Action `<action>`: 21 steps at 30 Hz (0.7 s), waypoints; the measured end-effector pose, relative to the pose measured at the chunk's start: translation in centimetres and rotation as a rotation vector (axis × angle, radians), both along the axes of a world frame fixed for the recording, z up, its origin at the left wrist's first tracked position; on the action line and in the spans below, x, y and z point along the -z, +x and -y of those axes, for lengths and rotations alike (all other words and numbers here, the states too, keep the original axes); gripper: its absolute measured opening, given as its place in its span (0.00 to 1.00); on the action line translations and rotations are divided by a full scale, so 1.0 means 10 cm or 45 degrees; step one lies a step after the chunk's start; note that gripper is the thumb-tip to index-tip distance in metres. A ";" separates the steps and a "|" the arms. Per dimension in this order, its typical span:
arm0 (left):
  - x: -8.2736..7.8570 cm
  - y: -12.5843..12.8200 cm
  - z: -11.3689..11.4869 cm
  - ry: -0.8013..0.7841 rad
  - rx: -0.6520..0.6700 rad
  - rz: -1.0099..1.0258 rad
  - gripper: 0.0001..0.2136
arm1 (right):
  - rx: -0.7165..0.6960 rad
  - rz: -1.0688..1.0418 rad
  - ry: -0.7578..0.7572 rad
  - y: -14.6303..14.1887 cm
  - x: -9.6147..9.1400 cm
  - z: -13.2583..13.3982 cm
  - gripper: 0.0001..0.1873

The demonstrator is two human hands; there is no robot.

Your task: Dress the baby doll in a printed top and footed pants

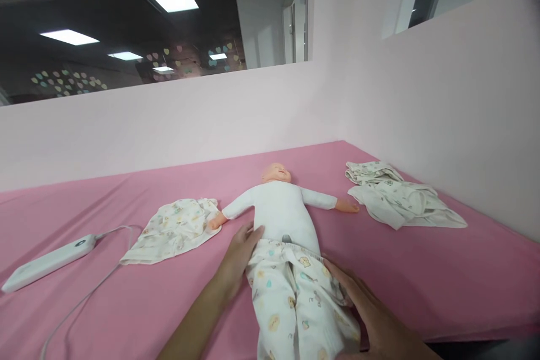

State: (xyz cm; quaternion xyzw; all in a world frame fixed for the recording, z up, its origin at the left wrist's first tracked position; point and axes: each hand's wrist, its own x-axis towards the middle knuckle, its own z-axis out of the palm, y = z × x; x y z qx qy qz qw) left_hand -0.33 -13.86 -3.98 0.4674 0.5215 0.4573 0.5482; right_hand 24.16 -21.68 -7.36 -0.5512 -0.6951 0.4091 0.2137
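A baby doll (283, 211) in a white long-sleeved top lies on its back, arms spread. Printed baby pants (295, 292) cover its lower body, with the waistband around the belly. My left hand (239, 256) is at the left side of the waistband, fingers closed against its edge; some fingertips are hidden. On the other side, my right hand (365, 306) lies along the pants at the hip, with fingers stretched and the thumb apart. The lower ends of the pants run out of view.
A pink-covered table (426, 275) meets pale walls at the back and right. At left lie a printed baby garment (177, 228) and a white handheld device (50, 261) with a cable. Folded baby clothes (400, 199) lie at right. A window (126, 28) is above.
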 end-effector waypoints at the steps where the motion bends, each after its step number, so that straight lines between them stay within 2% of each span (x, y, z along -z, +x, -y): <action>1: 0.00 0.00 0.12 0.016 -0.030 -0.067 0.27 | 0.005 -0.024 0.048 0.00 0.02 0.01 0.58; 4: 0.05 0.01 0.46 0.116 -0.005 -0.241 0.28 | 0.006 -0.098 0.237 -0.02 0.11 0.06 0.57; 6: 0.13 -0.01 0.62 0.147 0.071 -0.303 0.35 | 0.037 -0.089 0.334 -0.03 0.17 0.07 0.55; 8: 0.20 -0.02 0.72 0.154 0.134 -0.324 0.41 | 0.048 -0.029 0.386 -0.03 0.23 0.07 0.53; 10: 0.25 -0.03 0.77 0.177 0.153 -0.361 0.43 | 0.032 0.018 0.407 -0.03 0.29 0.05 0.52; 13: 0.33 -0.04 0.78 0.221 0.091 -0.564 0.36 | 0.012 0.003 0.413 0.00 0.39 0.01 0.56; 16: 0.39 -0.04 0.80 0.339 0.011 -0.821 0.25 | -0.006 -0.040 0.426 0.03 0.48 -0.01 0.57; 21: 0.49 -0.04 0.83 0.750 -0.074 -1.010 0.11 | -0.040 -0.115 0.441 0.04 0.56 -0.05 0.51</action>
